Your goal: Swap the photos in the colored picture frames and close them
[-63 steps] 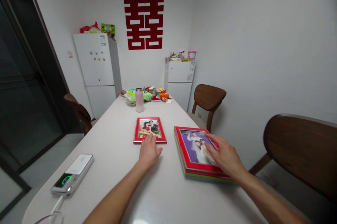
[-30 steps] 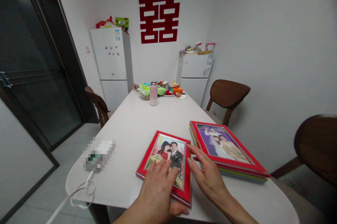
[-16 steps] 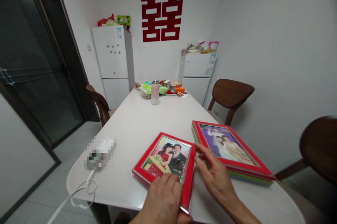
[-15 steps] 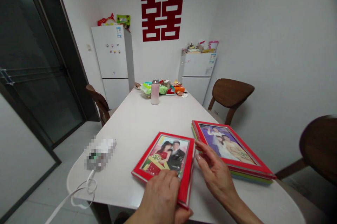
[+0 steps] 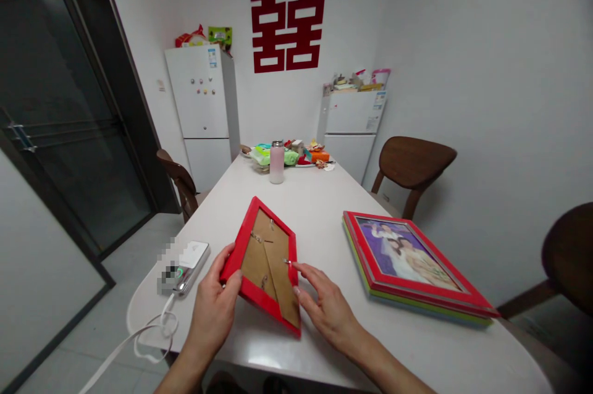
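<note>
A small red picture frame is held up off the white table, turned so its brown cardboard back with metal clips faces me. My left hand grips the frame's left lower edge, fingers curled round it. My right hand is spread open, with fingertips touching the frame's back near a clip on the right edge. A stack of larger frames, red one on top with a wedding photo, lies flat to the right.
A power bank with a white cable lies at the table's left edge. A pink bottle and snacks stand at the far end. Brown chairs line both sides. Two white fridges stand against the back wall.
The small frame was lifted off the table and flipped, so its back now faces me. My left hand shifted to its left edge and my right hand to its back.
</note>
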`<control>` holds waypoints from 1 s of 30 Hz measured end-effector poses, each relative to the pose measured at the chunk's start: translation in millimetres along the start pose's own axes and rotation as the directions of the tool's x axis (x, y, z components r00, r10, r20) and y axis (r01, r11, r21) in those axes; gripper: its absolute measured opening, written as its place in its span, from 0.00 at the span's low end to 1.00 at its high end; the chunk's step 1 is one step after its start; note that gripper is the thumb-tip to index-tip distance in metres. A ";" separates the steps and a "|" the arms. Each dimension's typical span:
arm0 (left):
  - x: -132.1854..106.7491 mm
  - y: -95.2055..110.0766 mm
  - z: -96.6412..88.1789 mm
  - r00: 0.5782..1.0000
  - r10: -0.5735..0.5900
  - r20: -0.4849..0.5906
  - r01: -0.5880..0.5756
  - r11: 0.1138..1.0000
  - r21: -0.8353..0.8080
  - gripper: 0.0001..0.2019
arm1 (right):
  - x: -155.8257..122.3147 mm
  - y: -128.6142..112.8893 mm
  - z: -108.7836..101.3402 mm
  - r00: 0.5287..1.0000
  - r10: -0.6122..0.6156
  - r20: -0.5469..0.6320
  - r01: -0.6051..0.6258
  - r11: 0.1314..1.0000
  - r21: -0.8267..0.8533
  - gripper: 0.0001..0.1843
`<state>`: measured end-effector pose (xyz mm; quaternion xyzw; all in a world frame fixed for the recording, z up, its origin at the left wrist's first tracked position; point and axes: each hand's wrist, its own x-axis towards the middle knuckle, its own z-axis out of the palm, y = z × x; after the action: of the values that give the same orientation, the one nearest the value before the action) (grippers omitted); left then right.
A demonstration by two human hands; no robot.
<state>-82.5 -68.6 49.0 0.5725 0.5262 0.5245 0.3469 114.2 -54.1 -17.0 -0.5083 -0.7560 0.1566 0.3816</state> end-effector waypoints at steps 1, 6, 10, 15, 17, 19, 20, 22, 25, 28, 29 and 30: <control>-1.8 -10.0 1.5 0.998 -0.044 0.035 0.047 0.997 -0.068 0.23 | -0.3 -0.1 -0.2 1.000 -0.006 0.022 0.007 1.000 -0.022 0.20; -17.7 -51.6 12.7 0.975 -0.140 0.170 0.160 0.981 -0.110 0.24 | -5.4 2.2 -7.3 0.994 -0.022 0.109 0.042 0.982 -0.185 0.19; -25.5 -61.3 16.2 0.987 -0.052 0.153 0.017 0.975 0.221 0.24 | -13.2 4.3 -11.8 0.991 0.005 0.135 0.033 0.961 -0.275 0.20; -28.7 -65.6 19.7 0.977 0.053 0.206 -0.140 0.889 0.436 0.22 | -23.4 4.9 -12.4 0.991 0.018 0.129 0.029 0.935 -0.354 0.21; -31.0 -69.3 21.1 0.970 0.094 0.226 -0.197 0.849 0.491 0.22 | -26.5 3.7 -12.5 0.991 0.020 0.129 0.030 0.928 -0.372 0.20; -33.4 -72.3 21.6 0.964 0.113 0.239 -0.229 0.811 0.539 0.22 | -28.4 2.2 -13.5 0.991 0.025 0.134 0.029 0.924 -0.382 0.20; -34.3 -72.8 21.4 0.963 0.112 0.246 -0.235 0.796 0.558 0.22 | -28.5 1.6 -14.5 0.990 0.027 0.139 0.029 0.923 -0.383 0.20; -34.5 -71.2 20.5 0.958 0.090 0.272 -0.239 0.772 0.589 0.23 | -26.0 1.9 -17.6 0.987 0.029 0.156 0.032 0.927 -0.374 0.19; -28.4 -63.8 19.6 0.952 0.042 0.304 -0.233 0.743 0.627 0.24 | -13.4 6.3 -24.2 0.984 0.044 0.174 0.022 0.934 -0.357 0.18; -15.8 -58.6 22.0 0.948 0.016 0.319 -0.224 0.745 0.628 0.27 | 6.9 14.2 -28.6 0.982 0.095 0.164 -0.022 0.916 -0.401 0.16; -11.4 -58.9 23.5 0.947 0.013 0.322 -0.220 0.755 0.618 0.27 | 13.6 17.0 -28.8 0.980 0.112 0.164 -0.032 0.905 -0.425 0.15; -7.5 -60.1 25.2 0.946 0.012 0.323 -0.217 0.765 0.607 0.27 | 19.6 19.8 -28.2 0.978 0.126 0.166 -0.039 0.894 -0.446 0.13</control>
<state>-71.7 -59.5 -15.1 0.7599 0.5766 0.2431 0.1759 144.1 -32.3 -2.6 -0.5958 -0.7824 0.0455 0.1756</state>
